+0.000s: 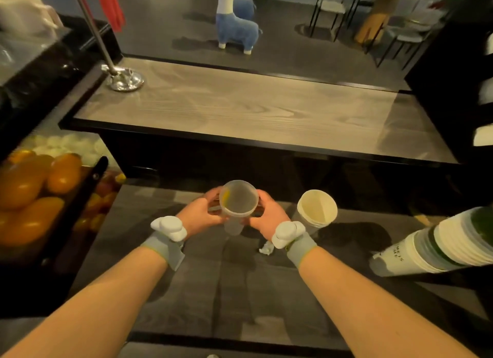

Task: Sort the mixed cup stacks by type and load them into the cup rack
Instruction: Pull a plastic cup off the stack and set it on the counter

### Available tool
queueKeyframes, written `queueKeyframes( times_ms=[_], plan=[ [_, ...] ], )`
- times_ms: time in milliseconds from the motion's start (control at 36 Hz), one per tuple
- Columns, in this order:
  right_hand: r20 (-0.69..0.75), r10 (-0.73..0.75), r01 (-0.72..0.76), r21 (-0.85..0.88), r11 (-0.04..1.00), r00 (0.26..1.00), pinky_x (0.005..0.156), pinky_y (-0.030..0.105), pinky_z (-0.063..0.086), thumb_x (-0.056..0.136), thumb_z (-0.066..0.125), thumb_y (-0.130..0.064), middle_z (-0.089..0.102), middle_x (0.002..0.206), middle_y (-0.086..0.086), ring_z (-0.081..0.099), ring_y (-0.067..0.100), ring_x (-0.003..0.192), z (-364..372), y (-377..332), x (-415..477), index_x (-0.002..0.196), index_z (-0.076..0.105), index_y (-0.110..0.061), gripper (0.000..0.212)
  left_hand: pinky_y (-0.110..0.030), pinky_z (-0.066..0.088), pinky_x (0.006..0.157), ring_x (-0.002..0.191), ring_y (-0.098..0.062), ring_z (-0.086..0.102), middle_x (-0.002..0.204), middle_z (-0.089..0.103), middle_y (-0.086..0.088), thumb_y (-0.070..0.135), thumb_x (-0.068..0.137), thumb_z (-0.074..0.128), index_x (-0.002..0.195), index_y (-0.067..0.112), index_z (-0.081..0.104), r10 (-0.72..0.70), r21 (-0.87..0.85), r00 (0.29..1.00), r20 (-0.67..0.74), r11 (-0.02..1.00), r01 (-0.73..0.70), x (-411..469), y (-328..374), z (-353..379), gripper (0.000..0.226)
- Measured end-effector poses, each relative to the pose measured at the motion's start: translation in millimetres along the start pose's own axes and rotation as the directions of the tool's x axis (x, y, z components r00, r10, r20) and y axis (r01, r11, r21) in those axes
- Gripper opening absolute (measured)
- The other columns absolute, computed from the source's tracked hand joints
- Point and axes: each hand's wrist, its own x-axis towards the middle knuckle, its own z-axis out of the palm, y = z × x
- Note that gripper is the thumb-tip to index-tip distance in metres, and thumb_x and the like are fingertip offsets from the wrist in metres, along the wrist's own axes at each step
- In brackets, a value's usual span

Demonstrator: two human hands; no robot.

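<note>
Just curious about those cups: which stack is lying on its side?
The long mixed stack at the far right lies tipped over. The paper cup stack stands upright, and both hands hold the clear plastic cups upright.

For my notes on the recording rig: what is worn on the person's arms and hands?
Both forearms are bare, with no sleeves. Each wrist has a grey band carrying a lumpy white device on top. The left hand and right hand are ungloved.
</note>
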Motion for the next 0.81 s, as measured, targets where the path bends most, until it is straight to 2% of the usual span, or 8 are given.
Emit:
queueKeyframes(
  times_ms=[56,167,306,444,500,556,639,806],
  plan=[
    [-0.004,0.043,-0.043,-0.052,0.998,0.999,0.084,0.02,0.046,0.083,0.073,-0.005,0.059,0.133,0.002,0.057,0.02,0.122,3.9,6.3,5.2,0.147,0.037,-0.025,0.077,-0.044,0.043,0.111,0.131,-0.018,0.051,0.142,0.054,0.0,0.019,0.078,0.081,0.143,0.035,0.038,-0.013,-0.027,1.0,-0.015,1.0,0.013,2.6,-6.3,5.2,0.079],
    [-0.01,0.085,-0.086,-0.118,0.989,0.996,0.082,0.026,0.049,0.086,0.072,-0.011,0.058,0.133,0.005,0.059,0.027,0.117,7.2,14.3,7.1,0.15,0.029,-0.028,0.079,-0.043,0.042,0.11,0.132,-0.017,0.05,0.142,0.053,0.003,0.022,0.08,0.08,0.139,0.038,0.041,-0.002,-0.038,1.0,-0.028,0.999,0.001,8.2,-16.1,17.8,0.072],
    [-0.043,0.109,-0.115,-0.182,0.977,0.993,0.075,0.03,0.053,0.087,0.07,-0.01,0.061,0.125,0.007,0.058,0.018,0.094,12.3,21.1,8.8,0.148,0.025,-0.031,0.079,-0.027,0.04,0.101,0.132,-0.019,0.047,0.133,0.051,0.008,0.006,0.083,0.076,0.133,0.035,0.039,-0.02,-0.042,0.999,-0.049,0.999,0.018,14.5,-20.7,27.7,0.069],
    [-0.032,0.136,-0.139,-0.216,0.966,0.99,0.081,0.033,0.054,0.085,0.072,-0.015,0.06,0.126,0.009,0.063,0.03,0.108,5.4,16.8,5.0,0.147,0.029,-0.021,0.076,-0.041,0.041,0.111,0.135,-0.015,0.045,0.145,0.049,0.004,0.02,0.082,0.078,0.14,0.039,0.035,-0.045,0.036,0.999,-0.022,0.998,0.045,6.4,-18.2,24.1,0.075],
    [-0.016,0.149,-0.149,-0.213,0.966,0.989,0.087,0.035,0.055,0.084,0.072,-0.014,0.06,0.129,0.01,0.063,0.028,0.109,-0.1,13.4,1.8,0.145,0.035,-0.016,0.072,-0.043,0.041,0.112,0.138,-0.016,0.043,0.149,0.047,0.001,0.031,0.078,0.078,0.147,0.032,0.031,-0.068,0.117,0.998,0.014,0.991,0.066,2.6,-13.7,17.4,0.084],
    [-0.012,0.144,-0.144,-0.203,0.969,0.989,0.091,0.028,0.05,0.083,0.072,-0.014,0.054,0.14,0.008,0.058,0.026,0.12,-11.6,7.8,-9.6,0.146,0.036,-0.014,0.073,-0.042,0.04,0.113,0.141,-0.016,0.04,0.152,0.043,0.001,0.036,0.075,0.078,0.151,0.024,0.028,-0.07,0.167,0.997,0.042,0.984,0.062,-4.9,0.8,11.1,0.092],
    [0.03,0.136,-0.13,-0.141,0.981,0.99,0.101,0.027,0.041,0.085,0.074,-0.014,0.041,0.153,0.008,0.043,0.024,0.138,-28.0,-4.9,-24.6,0.149,0.031,-0.009,0.077,-0.037,0.041,0.112,0.142,-0.014,0.037,0.155,0.037,0.0,0.023,0.083,0.078,0.151,0.015,0.029,-0.056,0.198,0.998,0.024,0.979,0.05,-12.9,22.4,-1.8,0.085],
    [-0.051,0.027,-0.033,-0.11,0.993,0.998,0.106,0.034,0.045,0.082,0.077,-0.021,0.054,0.142,0.004,0.052,0.018,0.13,-83.8,-45.3,-69.9,0.142,0.045,-0.012,0.068,-0.035,0.049,0.104,0.127,-0.01,0.052,0.137,0.054,0.004,0.026,0.083,0.077,0.136,0.026,0.048,0.087,0.283,0.996,-0.014,0.956,-0.08,-22.8,98.7,-16.8,0.06]
  ],
)
